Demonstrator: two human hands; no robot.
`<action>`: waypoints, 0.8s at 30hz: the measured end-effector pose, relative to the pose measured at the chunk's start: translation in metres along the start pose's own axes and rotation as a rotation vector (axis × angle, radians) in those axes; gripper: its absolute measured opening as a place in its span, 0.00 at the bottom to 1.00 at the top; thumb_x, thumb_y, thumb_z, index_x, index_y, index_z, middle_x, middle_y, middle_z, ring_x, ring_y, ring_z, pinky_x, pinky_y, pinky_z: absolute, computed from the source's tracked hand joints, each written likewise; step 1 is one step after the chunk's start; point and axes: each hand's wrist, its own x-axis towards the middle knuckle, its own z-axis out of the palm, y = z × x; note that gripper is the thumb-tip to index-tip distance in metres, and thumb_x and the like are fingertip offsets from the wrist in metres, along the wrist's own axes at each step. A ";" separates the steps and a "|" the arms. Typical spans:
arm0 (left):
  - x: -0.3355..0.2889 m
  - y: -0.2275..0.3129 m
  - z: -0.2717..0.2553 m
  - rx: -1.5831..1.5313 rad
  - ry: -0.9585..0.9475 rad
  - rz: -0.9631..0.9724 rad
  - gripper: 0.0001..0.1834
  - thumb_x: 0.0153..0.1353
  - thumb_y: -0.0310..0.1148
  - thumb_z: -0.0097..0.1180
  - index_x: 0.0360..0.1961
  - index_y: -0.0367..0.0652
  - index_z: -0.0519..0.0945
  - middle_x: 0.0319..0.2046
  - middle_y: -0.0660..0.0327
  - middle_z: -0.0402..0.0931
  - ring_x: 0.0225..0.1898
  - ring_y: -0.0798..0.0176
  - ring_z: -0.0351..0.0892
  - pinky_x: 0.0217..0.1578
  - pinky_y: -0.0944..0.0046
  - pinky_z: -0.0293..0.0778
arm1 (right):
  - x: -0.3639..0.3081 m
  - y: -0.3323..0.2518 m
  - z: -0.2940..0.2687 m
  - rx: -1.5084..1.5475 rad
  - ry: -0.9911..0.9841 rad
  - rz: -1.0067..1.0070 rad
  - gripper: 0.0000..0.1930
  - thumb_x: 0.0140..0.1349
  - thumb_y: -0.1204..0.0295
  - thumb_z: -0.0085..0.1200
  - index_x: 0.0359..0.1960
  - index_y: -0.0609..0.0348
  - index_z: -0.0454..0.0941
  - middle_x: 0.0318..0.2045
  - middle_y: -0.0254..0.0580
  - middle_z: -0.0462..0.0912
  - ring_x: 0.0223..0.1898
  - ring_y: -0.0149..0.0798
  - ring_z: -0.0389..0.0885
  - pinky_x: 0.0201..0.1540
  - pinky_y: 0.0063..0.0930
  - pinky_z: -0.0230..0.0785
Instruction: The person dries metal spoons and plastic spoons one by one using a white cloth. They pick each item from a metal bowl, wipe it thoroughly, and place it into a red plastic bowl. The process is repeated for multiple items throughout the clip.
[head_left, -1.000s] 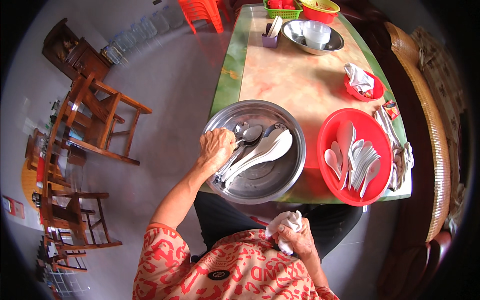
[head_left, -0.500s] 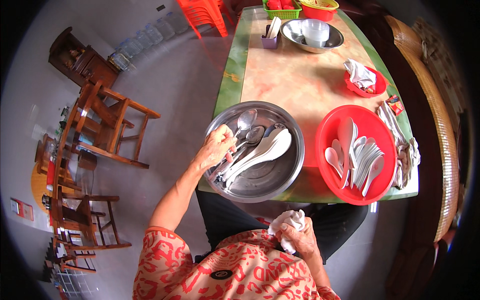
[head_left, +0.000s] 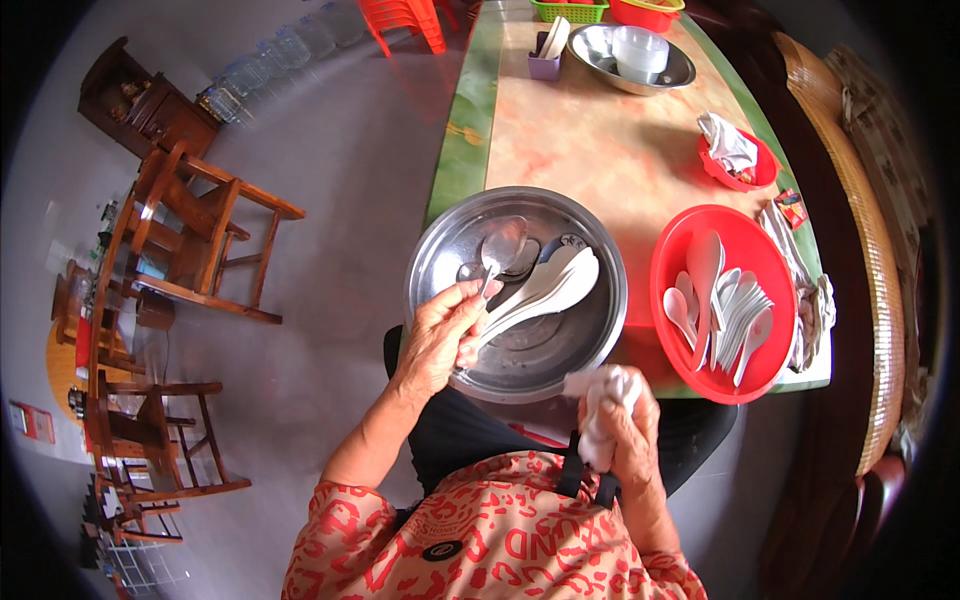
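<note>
My left hand (head_left: 448, 335) is closed on the handle of a metal spoon (head_left: 504, 240), whose bowl points away from me over the large steel basin (head_left: 420, 240). Large white serving spoons (head_left: 560, 297) lie stacked in that basin, with other metal spoons partly hidden beneath my hand and the held spoon. In my right hand (head_left: 632, 440) a crumpled white cloth (head_left: 602, 415) is gripped, close to my lap and below the basin's near rim. To the right, a red plastic basin (head_left: 667, 340) holds several white soup spoons (head_left: 738, 310) and larger white serving spoons (head_left: 706, 270).
Farther up the table (head_left: 560, 140) are a steel bowl with clear plastic tubs (head_left: 640, 52), a purple holder (head_left: 544, 67) and a small red basket (head_left: 766, 165) with a white cloth. Rags (head_left: 815, 310) lie along the right edge. Wooden chairs (head_left: 210, 225) stand at left.
My left hand has drawn nearer to me and to the right, lifting the metal spoon off the others. My right hand with the cloth has risen toward the basin. The view has shifted slightly.
</note>
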 end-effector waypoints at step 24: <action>-0.042 -0.010 0.036 0.007 -0.057 0.003 0.17 0.68 0.35 0.45 0.56 0.42 0.71 0.21 0.71 0.63 0.18 0.80 0.56 0.15 0.80 0.54 | 0.100 -0.010 0.058 -0.944 0.317 -1.017 0.21 0.36 0.85 0.58 0.38 0.59 0.76 0.34 0.43 0.76 0.34 0.47 0.75 0.35 0.34 0.70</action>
